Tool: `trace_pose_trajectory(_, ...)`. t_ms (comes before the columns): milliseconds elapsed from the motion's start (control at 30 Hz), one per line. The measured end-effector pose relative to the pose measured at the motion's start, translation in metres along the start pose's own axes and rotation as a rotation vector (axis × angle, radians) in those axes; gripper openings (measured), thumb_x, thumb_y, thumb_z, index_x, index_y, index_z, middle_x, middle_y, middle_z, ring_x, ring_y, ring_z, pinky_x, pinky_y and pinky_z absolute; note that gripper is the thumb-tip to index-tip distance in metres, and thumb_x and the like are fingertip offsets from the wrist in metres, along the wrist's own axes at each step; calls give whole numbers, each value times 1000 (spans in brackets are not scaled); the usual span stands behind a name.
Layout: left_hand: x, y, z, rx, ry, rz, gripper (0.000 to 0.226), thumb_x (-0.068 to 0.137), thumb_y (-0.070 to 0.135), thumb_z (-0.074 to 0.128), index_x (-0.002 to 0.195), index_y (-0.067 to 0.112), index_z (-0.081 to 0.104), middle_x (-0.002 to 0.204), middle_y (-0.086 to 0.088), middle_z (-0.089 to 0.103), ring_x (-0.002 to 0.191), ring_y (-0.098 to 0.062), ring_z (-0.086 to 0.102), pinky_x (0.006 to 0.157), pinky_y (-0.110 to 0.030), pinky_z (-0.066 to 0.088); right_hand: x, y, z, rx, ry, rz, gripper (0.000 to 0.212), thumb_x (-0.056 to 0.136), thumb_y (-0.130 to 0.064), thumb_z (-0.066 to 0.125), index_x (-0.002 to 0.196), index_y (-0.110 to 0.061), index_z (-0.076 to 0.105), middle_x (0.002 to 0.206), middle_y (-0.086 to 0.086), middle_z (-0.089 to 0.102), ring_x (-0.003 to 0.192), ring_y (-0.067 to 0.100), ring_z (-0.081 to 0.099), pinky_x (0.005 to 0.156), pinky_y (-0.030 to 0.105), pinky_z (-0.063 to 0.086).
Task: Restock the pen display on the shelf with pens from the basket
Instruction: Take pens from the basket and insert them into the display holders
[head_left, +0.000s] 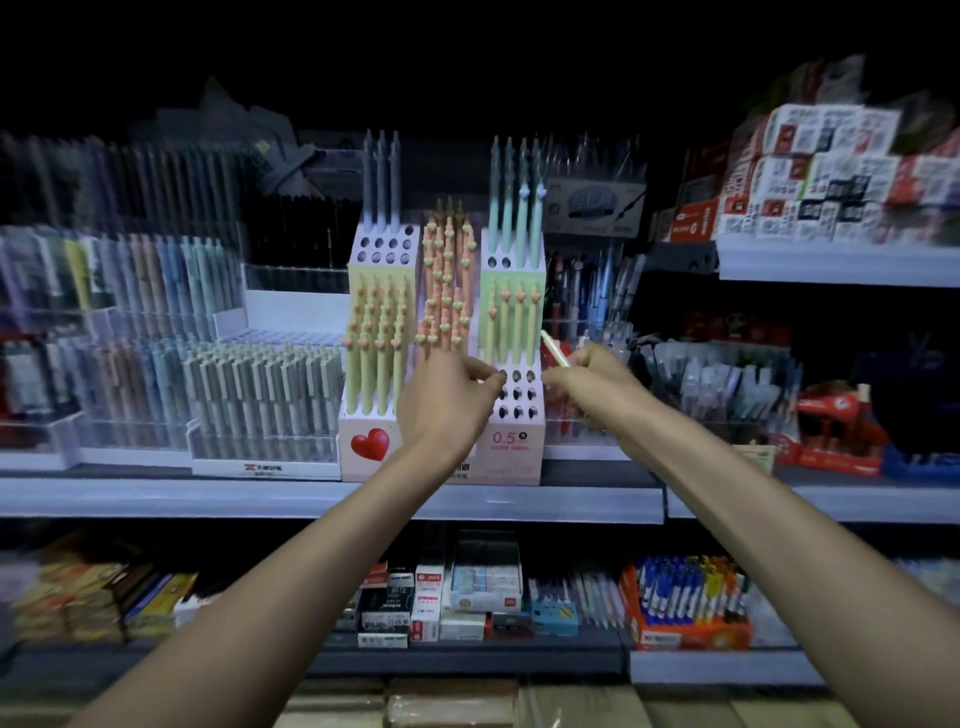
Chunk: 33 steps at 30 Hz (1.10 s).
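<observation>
The stepped pen display (511, 452) stands on the middle shelf, pink-white with a red heart and "0.5" on its front. Yellow, orange and green heart-clip pens fill most of its holes; several holes in the lower right block (517, 395) are empty. My left hand (449, 400) reaches to that block, fingertips pinched together at an empty hole; what it holds is hidden. My right hand (582, 382) grips a pale pen (555, 351) that points up and left, just right of the display. No basket is in view.
Clear racks of grey and pastel pens (260, 395) stand left of the display, and clear bins of pens (717, 389) to its right. Red boxes (836, 431) sit further right. The lower shelf (467, 654) carries small boxes and blue pens.
</observation>
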<state>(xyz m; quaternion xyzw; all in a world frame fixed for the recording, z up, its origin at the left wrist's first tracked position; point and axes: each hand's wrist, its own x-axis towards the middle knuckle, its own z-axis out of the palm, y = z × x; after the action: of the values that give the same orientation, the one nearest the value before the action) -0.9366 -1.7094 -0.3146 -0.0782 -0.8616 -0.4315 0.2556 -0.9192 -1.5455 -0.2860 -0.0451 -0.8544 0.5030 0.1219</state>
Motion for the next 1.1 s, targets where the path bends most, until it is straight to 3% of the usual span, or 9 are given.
trace_pose_trajectory(167,-30,-5,-4,-89,-68,-62,21,94,30,68,77,26,78,82,14,77,66,-20,71,72,-44,62,-19,25,12,28,75,-46,10,103,-21,52,96,-20,45,97,10,66,65,17,46,58,35,38)
trace_pose_trajectory(233,-39,-8,-5,-124,-97,-68,19,93,29,68,77,25,78,73,10,76,64,-21,71,73,-43,62,-28,32,18,72,92,-85,7,104,-20,56,100,-18,50,94,13,68,65,18,55,64,43,50)
trace_pose_trajectory(333,-52,-10,-6,-228,-145,-56,16,94,26,70,83,22,80,65,8,72,57,-13,70,69,-34,59,-42,34,22,280,75,-122,10,95,-8,74,98,-11,64,93,12,70,72,19,69,77,36,63)
trace_pose_trajectory(433,-65,-11,-4,-311,-220,-4,11,94,22,73,97,17,83,82,10,78,71,-8,71,76,-28,56,-54,32,23,332,100,-152,6,91,-11,79,95,-13,74,96,4,74,89,19,71,88,34,60)
trace_pose_trajectory(533,-73,-14,0,-379,-236,22,13,92,22,77,103,18,83,94,7,80,86,-6,73,87,-25,56,-63,31,23,323,111,-192,10,96,-17,74,102,-10,79,90,-5,72,89,12,66,92,31,54)
trace_pose_trajectory(700,-79,-9,2,-541,-263,-50,15,95,24,75,105,16,83,93,4,81,86,-10,76,77,-22,51,-72,36,24,317,107,-232,18,105,-13,59,97,-12,76,98,2,75,90,11,67,82,26,52)
trace_pose_trajectory(867,-84,-5,0,-622,-306,-101,11,97,15,71,102,14,81,98,-6,81,96,-20,76,83,-30,56,-70,42,25,388,73,-178,22,105,-17,60,120,-9,74,119,3,75,103,13,66,73,17,44)
trace_pose_trajectory(967,-80,-8,0,-631,-267,-113,12,95,13,73,103,11,82,95,-4,81,95,-23,76,76,-23,55,-67,42,23,411,59,-176,22,103,-17,64,122,-11,74,114,0,76,91,6,65,70,16,45)
trace_pose_trajectory(1100,-72,-8,1,-641,-249,-113,8,94,14,75,96,18,81,92,-4,81,95,-25,76,79,-31,54,-59,36,22,451,122,-227,14,95,-10,74,104,-20,74,104,1,78,94,13,74,72,23,57)
